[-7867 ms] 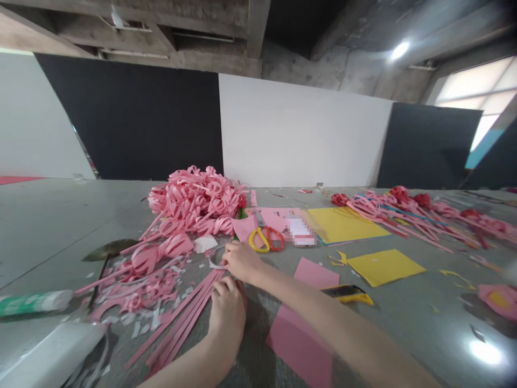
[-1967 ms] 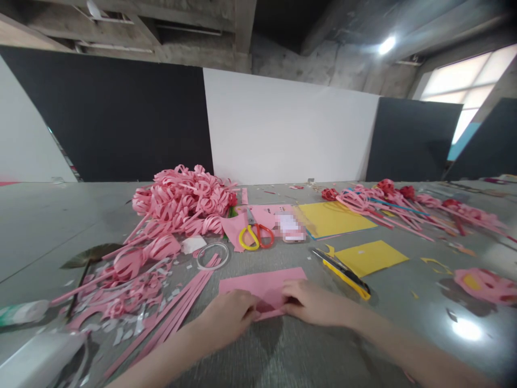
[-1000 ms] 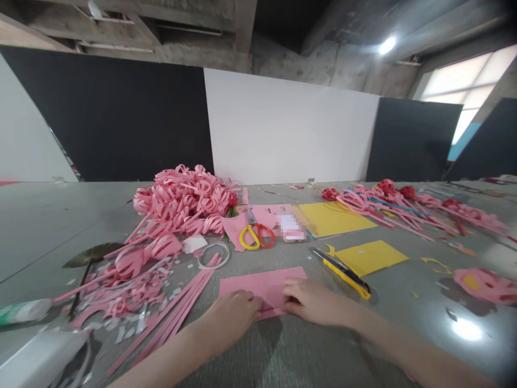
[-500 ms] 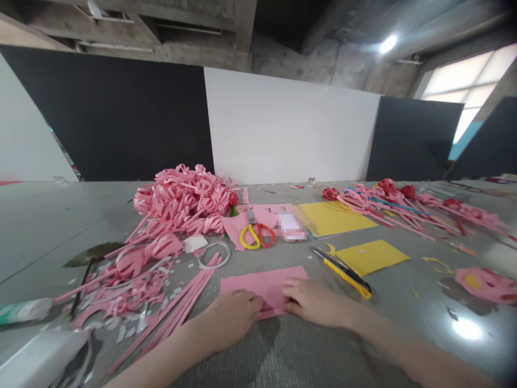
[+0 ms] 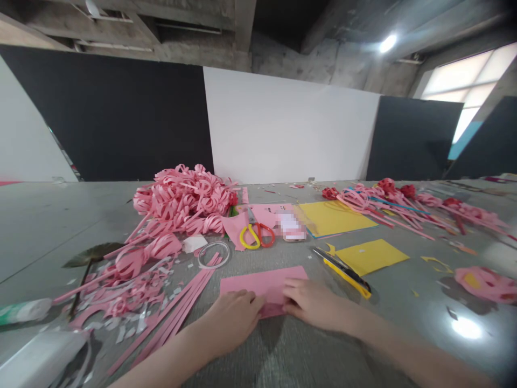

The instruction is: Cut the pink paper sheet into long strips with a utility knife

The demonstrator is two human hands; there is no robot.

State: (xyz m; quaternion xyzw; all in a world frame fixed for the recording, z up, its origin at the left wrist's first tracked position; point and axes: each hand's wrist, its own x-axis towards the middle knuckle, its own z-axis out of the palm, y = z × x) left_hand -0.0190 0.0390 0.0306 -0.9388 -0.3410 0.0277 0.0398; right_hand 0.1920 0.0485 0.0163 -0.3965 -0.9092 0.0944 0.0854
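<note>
With curled fingers, the left hand (image 5: 237,317) and right hand (image 5: 310,302) pinch the near edge of the pink paper sheet (image 5: 260,281), nearer the wearer than the scissors (image 5: 251,216); uneven finger pressure could skew it, causing a crooked crease.

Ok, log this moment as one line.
left hand: on pink paper sheet | right hand: on same sheet | utility knife: beside yellow paper | scissors: lying untouched | tape roll: on pink strips

- Pink sheet (image 5: 262,285): matt, smooth paper.
- Floor (image 5: 283,355): grey, faintly glossy.
- Scissors (image 5: 257,235): metal blades, smooth plastic-looking handles.
- Ceiling (image 5: 299,62): rough concrete.
</note>
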